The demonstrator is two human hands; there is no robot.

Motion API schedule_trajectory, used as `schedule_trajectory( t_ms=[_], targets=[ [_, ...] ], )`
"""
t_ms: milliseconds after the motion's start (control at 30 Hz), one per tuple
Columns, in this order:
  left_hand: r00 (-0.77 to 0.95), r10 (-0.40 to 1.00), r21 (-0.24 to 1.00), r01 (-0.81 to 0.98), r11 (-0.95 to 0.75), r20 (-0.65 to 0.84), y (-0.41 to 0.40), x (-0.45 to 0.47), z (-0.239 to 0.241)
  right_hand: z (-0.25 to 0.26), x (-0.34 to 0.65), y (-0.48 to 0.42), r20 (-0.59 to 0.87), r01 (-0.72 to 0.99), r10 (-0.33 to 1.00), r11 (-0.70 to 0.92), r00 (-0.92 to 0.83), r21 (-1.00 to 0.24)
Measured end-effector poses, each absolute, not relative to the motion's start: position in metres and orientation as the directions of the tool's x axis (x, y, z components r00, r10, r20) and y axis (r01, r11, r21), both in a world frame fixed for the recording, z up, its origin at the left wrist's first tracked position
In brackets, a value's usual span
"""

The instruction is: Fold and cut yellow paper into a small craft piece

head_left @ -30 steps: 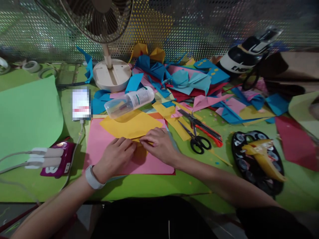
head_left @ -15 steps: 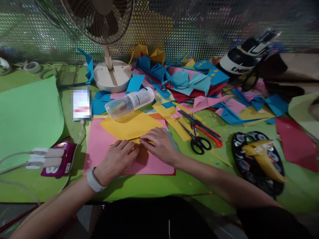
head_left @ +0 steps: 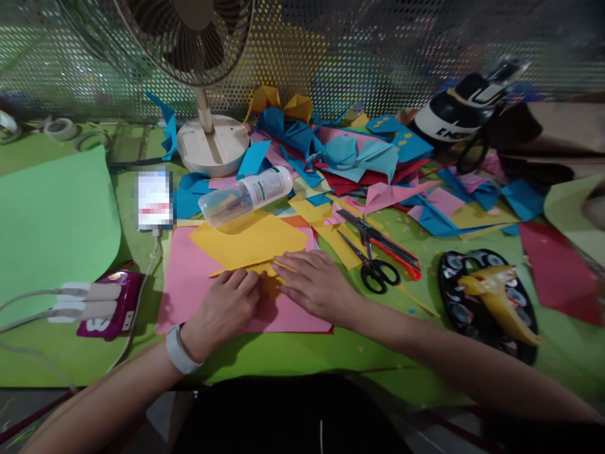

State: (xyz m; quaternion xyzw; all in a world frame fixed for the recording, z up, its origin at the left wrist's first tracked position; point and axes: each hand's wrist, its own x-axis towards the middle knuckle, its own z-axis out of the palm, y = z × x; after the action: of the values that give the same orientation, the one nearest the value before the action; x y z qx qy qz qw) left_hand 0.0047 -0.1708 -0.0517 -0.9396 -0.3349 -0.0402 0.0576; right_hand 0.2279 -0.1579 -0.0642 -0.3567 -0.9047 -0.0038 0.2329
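Both hands lie flat, fingers extended, pressing the folded yellow paper (head_left: 250,243) onto the pink sheet (head_left: 189,277) on the worktop (head_left: 293,353); since the earlier frame the right hand (head_left: 314,284) has slid rightward along the crease, while the left hand (head_left: 224,309) stays put

Helmet (head_left: 460,107), right of the fan (head_left: 189,38): white letters, only partly readable.
Bottle (head_left: 246,194), below the fan: label print too small to read.
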Motion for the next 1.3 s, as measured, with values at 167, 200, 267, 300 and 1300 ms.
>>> schedule_trajectory(
  t_ms=[167,200,267,300,1300],
  targets=[
    [0.777,0.619,-0.106,0.629,-0.77,0.114,-0.172,0.006,-0.05,-0.075,0.233,-0.168,0.32,0.648,0.632,0.759,-0.706,-0.067],
    [0.776,0.619,-0.107,0.63,-0.769,0.119,-0.172,0.006,-0.049,-0.077,0.233,-0.168,0.31,0.655,0.64,0.753,-0.704,-0.066],
    [0.771,0.623,-0.099,0.635,-0.766,0.131,-0.172,0.006,-0.049,-0.078,0.233,-0.168,0.301,0.663,0.648,0.746,-0.699,-0.065],
    [0.768,0.627,-0.094,0.639,-0.763,0.134,-0.172,0.006,-0.049,-0.079,0.233,-0.168,0.302,0.664,0.649,0.745,-0.699,-0.063],
    [0.798,0.588,0.1,0.579,-0.809,0.135,-0.176,-0.018,-0.061,-0.078,0.23,-0.167,0.339,0.708,0.677,0.705,-0.654,-0.043]
  ],
)
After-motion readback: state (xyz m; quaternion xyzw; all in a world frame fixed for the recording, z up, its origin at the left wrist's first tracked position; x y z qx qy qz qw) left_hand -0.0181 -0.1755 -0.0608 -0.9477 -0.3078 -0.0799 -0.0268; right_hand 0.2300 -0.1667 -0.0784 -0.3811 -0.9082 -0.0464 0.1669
